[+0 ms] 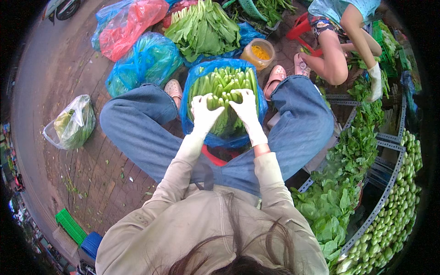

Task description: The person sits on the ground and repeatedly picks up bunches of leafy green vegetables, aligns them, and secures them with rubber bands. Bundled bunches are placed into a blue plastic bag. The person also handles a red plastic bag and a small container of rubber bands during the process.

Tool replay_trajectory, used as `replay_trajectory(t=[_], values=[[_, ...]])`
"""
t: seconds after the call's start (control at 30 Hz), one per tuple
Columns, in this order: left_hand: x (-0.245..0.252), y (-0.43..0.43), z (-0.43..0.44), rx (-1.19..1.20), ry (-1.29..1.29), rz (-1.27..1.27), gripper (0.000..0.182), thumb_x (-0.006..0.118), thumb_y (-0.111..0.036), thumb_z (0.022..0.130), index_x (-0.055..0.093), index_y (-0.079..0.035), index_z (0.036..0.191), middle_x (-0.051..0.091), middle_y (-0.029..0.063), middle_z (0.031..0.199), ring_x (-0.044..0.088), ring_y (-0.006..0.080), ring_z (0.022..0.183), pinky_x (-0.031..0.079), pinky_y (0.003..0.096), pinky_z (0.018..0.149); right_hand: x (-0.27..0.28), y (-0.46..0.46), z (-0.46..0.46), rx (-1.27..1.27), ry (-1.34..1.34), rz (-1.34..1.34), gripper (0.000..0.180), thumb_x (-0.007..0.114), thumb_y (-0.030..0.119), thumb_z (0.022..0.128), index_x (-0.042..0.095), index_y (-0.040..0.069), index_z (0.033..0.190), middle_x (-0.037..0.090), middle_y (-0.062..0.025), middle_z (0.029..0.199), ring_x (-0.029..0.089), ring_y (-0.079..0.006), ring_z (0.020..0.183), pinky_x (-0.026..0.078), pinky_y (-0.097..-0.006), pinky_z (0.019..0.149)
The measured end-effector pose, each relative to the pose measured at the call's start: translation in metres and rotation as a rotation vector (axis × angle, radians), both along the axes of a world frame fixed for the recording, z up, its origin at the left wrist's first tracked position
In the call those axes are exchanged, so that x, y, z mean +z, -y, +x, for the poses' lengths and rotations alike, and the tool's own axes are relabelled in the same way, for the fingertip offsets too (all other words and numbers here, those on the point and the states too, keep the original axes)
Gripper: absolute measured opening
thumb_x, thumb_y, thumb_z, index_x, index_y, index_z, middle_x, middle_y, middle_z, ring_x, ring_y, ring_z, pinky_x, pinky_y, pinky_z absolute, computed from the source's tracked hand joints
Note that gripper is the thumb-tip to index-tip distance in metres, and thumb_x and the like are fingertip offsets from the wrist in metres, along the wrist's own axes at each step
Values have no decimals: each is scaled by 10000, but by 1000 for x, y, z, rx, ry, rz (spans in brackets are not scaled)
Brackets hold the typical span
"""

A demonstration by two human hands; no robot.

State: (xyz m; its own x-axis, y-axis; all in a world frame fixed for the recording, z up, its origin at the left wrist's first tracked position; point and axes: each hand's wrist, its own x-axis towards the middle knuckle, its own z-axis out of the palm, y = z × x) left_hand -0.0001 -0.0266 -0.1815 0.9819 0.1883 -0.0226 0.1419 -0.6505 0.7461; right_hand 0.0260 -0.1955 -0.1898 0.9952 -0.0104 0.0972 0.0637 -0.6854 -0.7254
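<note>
A blue plastic bag (186, 118) stands open between my knees, packed with leafy green vegetables (218, 80) whose pale, thick stems point up. My left hand (205, 112), in a white glove, grips stems at the near left of the bundle, its thumb spread toward the middle. Opposite it, my right hand (246, 109), also in a white glove, has its fingers curled over stems on the right. Several stem ends show between the two thumbs. The fingertips are partly hidden among the stems.
Beyond the bag lie a heap of leafy greens (206, 32) and a plastic tub (271, 55) with yellow contents. Tied bags (146, 63) sit left of it. To the right, a metal rack (390, 146) borders greens and small round green vegetables (388, 220). A person's gloved hand (375, 82) reaches down there.
</note>
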Motion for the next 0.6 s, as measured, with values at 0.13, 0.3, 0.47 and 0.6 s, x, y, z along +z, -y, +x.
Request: replay_trajectory(t=[0.13,0.3,0.47,0.6], values=[[-9,11,-23,-106,86,-173,807,859,-238,538,462,-77,1223,466,130,1179,458,318,1135,376,425,994,-11,-7,-25,55,-285,321,408,594,43,741,552,46,1147,612,-134,1102,571,-283,1058,432,-372,936],[-18,19,-22,-198,-36,-437,1110,877,-205,531,239,-90,1432,442,173,1324,455,295,1222,375,385,1031,-22,-5,-27,-110,-420,883,400,524,-20,816,559,27,1212,623,-88,1160,578,-166,1062,427,-272,927],[12,12,-11,-63,17,-484,1106,858,-119,578,193,-132,1462,607,131,1164,609,210,1035,498,328,903,6,-14,-27,-167,-476,1025,295,524,18,856,615,-6,1135,653,-86,1102,587,-152,1040,408,-256,948],[47,-8,-8,-116,-32,-651,842,864,-118,573,450,-71,1305,628,85,1049,596,162,985,486,308,882,66,-20,-32,-60,-503,1092,312,570,86,864,595,-26,1155,630,-100,1144,576,-154,1063,403,-267,963]])
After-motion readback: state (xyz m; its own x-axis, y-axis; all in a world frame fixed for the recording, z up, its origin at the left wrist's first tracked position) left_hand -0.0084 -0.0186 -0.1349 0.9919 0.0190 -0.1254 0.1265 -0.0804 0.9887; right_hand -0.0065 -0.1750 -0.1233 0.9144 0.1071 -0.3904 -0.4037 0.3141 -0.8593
